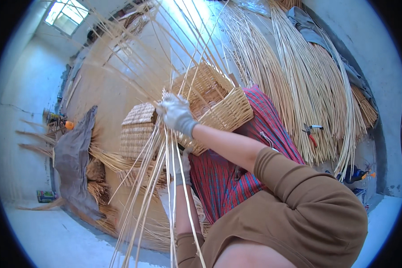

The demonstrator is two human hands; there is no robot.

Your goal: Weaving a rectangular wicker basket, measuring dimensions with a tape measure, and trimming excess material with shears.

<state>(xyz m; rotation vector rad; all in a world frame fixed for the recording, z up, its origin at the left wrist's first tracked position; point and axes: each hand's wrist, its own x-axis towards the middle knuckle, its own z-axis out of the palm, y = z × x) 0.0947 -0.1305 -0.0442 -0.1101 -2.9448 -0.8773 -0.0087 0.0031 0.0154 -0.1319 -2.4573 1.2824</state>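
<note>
A woven wicker basket [228,109] rests tilted on the red striped cloth over my lap, with long loose rods rising from its far-left side. My right hand [177,115], in a pale work glove, is closed around wicker rods at the basket's left edge. More rods [143,210] hang from there toward me. Below it, my gloved left hand [182,167] is at the basket's near-left corner. The hanging rods partly cover it, and its fingers are mostly hidden.
Another woven piece [138,129] stands on the floor just left of the basket. Long bundles of pale rods [308,89] cover the floor at right, with red-handled pruning shears [311,131] on them. A dark grey cloth [76,163] and cut bundles lie at left.
</note>
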